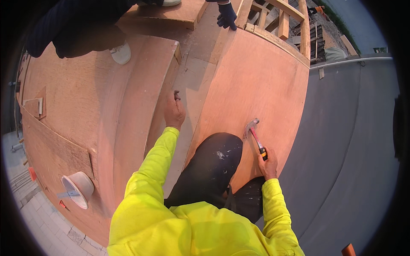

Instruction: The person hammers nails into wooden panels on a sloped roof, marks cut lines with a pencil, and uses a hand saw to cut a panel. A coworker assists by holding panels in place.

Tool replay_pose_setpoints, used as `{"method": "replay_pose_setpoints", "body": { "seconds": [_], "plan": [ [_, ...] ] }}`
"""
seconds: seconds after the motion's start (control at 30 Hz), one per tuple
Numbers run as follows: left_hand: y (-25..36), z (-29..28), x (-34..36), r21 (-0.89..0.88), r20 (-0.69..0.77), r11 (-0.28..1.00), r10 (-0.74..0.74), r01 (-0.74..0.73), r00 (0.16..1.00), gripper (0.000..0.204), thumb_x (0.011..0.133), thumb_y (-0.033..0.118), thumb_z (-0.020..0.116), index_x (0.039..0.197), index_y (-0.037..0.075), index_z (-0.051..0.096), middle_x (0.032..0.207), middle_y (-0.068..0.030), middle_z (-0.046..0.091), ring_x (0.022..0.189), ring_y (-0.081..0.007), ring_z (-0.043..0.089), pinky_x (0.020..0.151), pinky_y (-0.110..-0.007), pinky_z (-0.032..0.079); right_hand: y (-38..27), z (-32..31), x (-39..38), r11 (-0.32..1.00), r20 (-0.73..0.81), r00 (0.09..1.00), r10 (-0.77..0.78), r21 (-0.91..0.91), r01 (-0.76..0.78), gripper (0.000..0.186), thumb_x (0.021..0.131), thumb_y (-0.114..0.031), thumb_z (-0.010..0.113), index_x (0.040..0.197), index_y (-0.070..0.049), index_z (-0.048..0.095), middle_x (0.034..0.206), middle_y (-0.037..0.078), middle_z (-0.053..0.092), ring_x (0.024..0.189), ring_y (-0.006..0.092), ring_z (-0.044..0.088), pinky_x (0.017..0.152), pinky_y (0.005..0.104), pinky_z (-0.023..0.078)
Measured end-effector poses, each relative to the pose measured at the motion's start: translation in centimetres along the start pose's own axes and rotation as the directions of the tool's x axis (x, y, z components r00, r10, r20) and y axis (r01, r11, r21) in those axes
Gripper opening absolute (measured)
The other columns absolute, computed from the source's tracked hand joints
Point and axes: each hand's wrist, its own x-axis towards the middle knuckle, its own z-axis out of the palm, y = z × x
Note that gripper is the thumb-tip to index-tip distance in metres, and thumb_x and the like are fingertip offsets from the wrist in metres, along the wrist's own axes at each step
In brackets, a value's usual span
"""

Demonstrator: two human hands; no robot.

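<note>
My right hand (268,164) grips a claw hammer (257,136) by its black and yellow handle; its head lies over the plywood panel (256,77) under my bent knee (213,158). My left hand (174,111) is held out beside the raised plywood edge (164,89), left of that panel, fingers curled; what they hold, if anything, is too small to make out. A co-worker's dark gloved hand (226,17) rests at the panel's far edge, near a wooden frame (282,25).
The co-worker's shoe (121,53) is on the upper-left boards (68,102). A white bucket (85,185) with a grey item in it stands at lower left, near the boards' edge above paving (42,222). A grey surface (341,141) runs along the right beside the panel.
</note>
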Motion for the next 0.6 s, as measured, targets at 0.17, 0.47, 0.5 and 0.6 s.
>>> {"method": "replay_pose_setpoints", "body": {
  "seconds": [0.17,0.47,0.5,0.6],
  "plan": [
    [-10.2,-17.5,3.5,0.63,-0.346,0.751,0.044,0.197,0.937,0.034,0.088,0.014,0.058,0.12,0.003,0.057,0.112,-0.0154,0.062,0.104,-0.0331,0.06,0.09,-0.043,0.049,-4.4,-1.2,3.2,0.991,0.046,0.99,-0.132,-0.003,0.132,0.034,0.081,-0.01,0.076,0.114,-0.002,0.067,0.087,0.015,0.06,0.076,0.0298,0.062,0.069,0.0385,0.05],
    [-18.7,-20.9,-0.4,0.571,-0.668,0.683,0.066,0.455,0.741,0.065,0.087,0.027,0.058,0.145,0.002,0.042,0.143,-0.0205,0.048,0.133,-0.0394,0.044,0.11,-0.055,0.033,-29.2,8.0,14.6,0.823,0.359,0.761,-0.54,0.038,0.566,0.036,0.083,-0.015,0.073,0.117,-0.01,0.064,0.092,0.012,0.06,0.084,0.0333,0.064,0.072,0.0433,0.054],
    [-18.3,-21.1,0.2,0.547,-0.669,0.719,0.068,0.428,0.74,0.065,0.087,0.026,0.057,0.146,0.002,0.042,0.143,-0.021,0.048,0.134,-0.0398,0.043,0.111,-0.055,0.032,-32.4,10.6,14.7,0.814,0.389,0.749,-0.537,0.006,0.581,0.042,0.083,-0.014,0.076,0.122,-0.007,0.065,0.096,0.013,0.062,0.085,0.0323,0.065,0.074,0.0411,0.054],
    [-19.2,-21.4,-0.1,0.528,-0.656,0.741,0.044,0.416,0.753,0.061,0.088,0.024,0.054,0.144,0.001,0.044,0.143,-0.0217,0.048,0.132,-0.04,0.044,0.111,-0.055,0.032,-39.4,19.0,14.3,0.814,0.458,0.693,-0.557,0.134,0.566,0.048,0.084,-0.016,0.075,0.129,-0.006,0.061,0.11,0.015,0.063,0.094,0.0339,0.065,0.08,0.0414,0.054]
  ]
}}
